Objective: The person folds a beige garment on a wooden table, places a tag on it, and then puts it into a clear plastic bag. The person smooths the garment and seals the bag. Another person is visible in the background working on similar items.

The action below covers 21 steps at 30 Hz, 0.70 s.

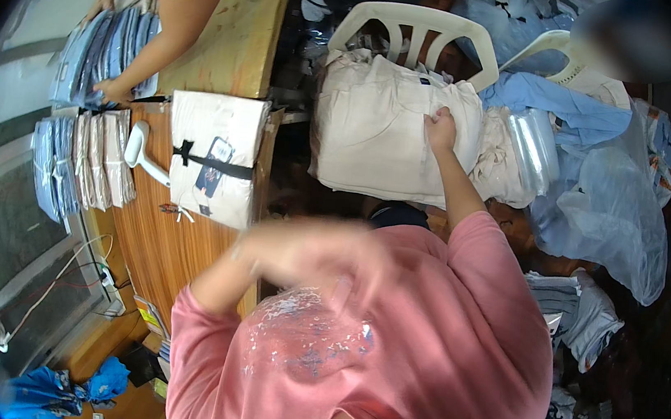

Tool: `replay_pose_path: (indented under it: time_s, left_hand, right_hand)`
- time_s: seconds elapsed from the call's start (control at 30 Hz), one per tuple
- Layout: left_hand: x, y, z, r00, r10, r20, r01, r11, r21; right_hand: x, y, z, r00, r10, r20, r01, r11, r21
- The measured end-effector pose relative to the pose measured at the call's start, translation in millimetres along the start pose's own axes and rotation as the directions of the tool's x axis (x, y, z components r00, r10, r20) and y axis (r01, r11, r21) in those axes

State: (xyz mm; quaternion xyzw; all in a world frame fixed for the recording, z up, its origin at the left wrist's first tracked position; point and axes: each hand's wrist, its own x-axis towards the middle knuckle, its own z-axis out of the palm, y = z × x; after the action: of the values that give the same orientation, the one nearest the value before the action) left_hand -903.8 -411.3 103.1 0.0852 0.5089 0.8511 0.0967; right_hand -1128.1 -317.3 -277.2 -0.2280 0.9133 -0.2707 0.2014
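Our right hand [441, 128] is at the cream cloth pile [390, 129], its fingers curled against the right part of the top; we cannot tell whether they pinch a layer. Our left hand [322, 258] is a blur in front of the pink shirt [421, 327], well apart from the right, and we cannot tell whether it is closed or holds anything. The pile lies straight ahead of our body on a white chair [419, 16], its longer side running left to right; the right hand touches it, while the left is nearer to us, below its near edge. Ahead and to the left, on the wooden table [150, 242], we see a folded cream garment [238, 124], its long axis pointing away from us, with a black ribbon [228, 168] across it; the left hand is the nearer one there. A white handle-shaped tool [142, 153] lies just left of the garment. Farther left stand packed blue shirts [127, 45], touched by a co-worker's hand [114, 93]. To the pile's right are a clear plastic roll [532, 153] and a clear bag [606, 232].
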Motion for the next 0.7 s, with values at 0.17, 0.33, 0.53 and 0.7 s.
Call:
replay_pose_path:
  time_s: [0.17, 0.33, 0.53, 0.7]
  left_hand:
    - [69.6, -184.5, -157.3, 0.81, -0.128, -0.573, 0.5, 0.661, 0.559]
    - [109.0, -290.6, -212.8, 0.812, 0.195, -0.55, 0.479, 0.316, 0.819]
    - [118.4, -270.6, -220.2, 0.859, 0.08, -0.505, 0.405, 0.496, 0.768]
    - [107.7, -265.9, -221.2, 0.852, 0.159, -0.498, 0.38, 0.465, 0.799]
  right_hand:
    - [0.6, 7.4, -3.5, 0.998, 0.055, 0.007, -0.056, 0.99, 0.129]
    - [-3.4, 25.8, 4.0, 0.996, 0.087, 0.005, -0.085, 0.965, 0.25]
    - [-6.9, 18.0, 6.6, 0.994, -0.074, 0.075, -0.006, 0.673, 0.74]
    - [-17.3, 6.0, -0.8, 0.997, 0.078, 0.008, -0.07, 0.836, 0.544]
